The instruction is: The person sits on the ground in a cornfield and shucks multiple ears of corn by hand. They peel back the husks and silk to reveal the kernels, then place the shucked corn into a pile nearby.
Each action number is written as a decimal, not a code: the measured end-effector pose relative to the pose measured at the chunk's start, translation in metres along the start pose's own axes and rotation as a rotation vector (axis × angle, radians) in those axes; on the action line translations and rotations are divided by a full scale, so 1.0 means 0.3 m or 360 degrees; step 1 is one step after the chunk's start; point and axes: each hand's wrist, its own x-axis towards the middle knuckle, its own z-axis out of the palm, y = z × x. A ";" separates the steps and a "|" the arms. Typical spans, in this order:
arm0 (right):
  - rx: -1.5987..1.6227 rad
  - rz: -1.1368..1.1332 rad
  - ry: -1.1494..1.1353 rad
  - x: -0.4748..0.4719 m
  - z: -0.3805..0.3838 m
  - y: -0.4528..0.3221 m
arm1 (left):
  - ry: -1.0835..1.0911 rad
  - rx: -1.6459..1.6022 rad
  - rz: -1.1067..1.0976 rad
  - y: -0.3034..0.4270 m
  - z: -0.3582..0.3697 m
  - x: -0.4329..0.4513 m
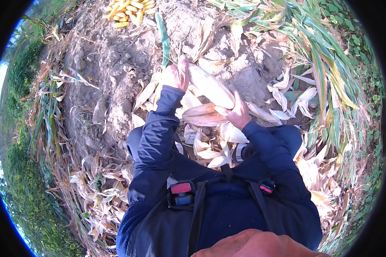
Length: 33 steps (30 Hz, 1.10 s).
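Note:
An ear of corn (210, 85) in its pale dry husk slants between my two hands, above the ground in front of my knees. My left hand (177, 74) grips its upper left end, thumb laid along the top. At the lower right end, the fingers of my right hand (236, 110) wrap around the ear. A loose brownish husk leaf (204, 115) hangs or lies just beneath the ear, close to my right thumb; whether it is attached cannot be made out. Torn husks (209, 149) lie between my feet.
Husked yellow corn cobs (128, 11) are heaped on the dry soil (93, 64) at the top. Cut green and yellow corn stalks (325, 64) curve along the right. More discarded husks (103, 196) lie at the lower left, and husk strips (292, 93) right of my hand.

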 end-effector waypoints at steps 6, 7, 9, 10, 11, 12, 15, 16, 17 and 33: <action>0.0081 -0.0121 0.0017 0.016 -0.009 -0.015 | 0.0348 -0.0182 0.0008 0.068 0.005 -0.020; 0.0088 -0.0126 0.0026 0.015 -0.008 -0.013 | 0.0344 -0.0161 0.0023 0.070 0.004 -0.021; 0.0089 -0.0154 0.0037 0.011 -0.004 -0.010 | 0.0324 -0.0110 0.0070 0.066 0.006 -0.022; 0.0164 -0.0130 0.0012 0.011 -0.001 -0.009 | 0.0311 -0.0126 0.0101 0.058 0.009 -0.022; 0.0240 -0.0117 -0.0009 0.013 0.003 -0.008 | 0.0298 -0.0143 0.0133 0.050 0.013 -0.020; 0.0324 -0.0100 -0.0011 0.015 0.008 -0.009 | 0.0336 -0.0130 0.0193 0.040 0.019 -0.018; 0.0534 -0.0096 -0.0072 0.014 0.018 -0.014 | 0.0400 0.0033 0.0378 0.013 0.036 -0.008; 0.0599 -0.0125 -0.0068 0.013 0.016 -0.015 | 0.0383 0.0167 0.0436 0.006 0.038 -0.003; 0.0660 -0.0117 -0.0088 0.012 0.011 -0.015 | 0.0330 0.0307 0.0459 0.000 0.036 0.002; 0.1571 0.0529 -0.0300 0.085 -0.011 0.055 | -0.0322 -0.0266 0.1209 0.123 0.035 -0.141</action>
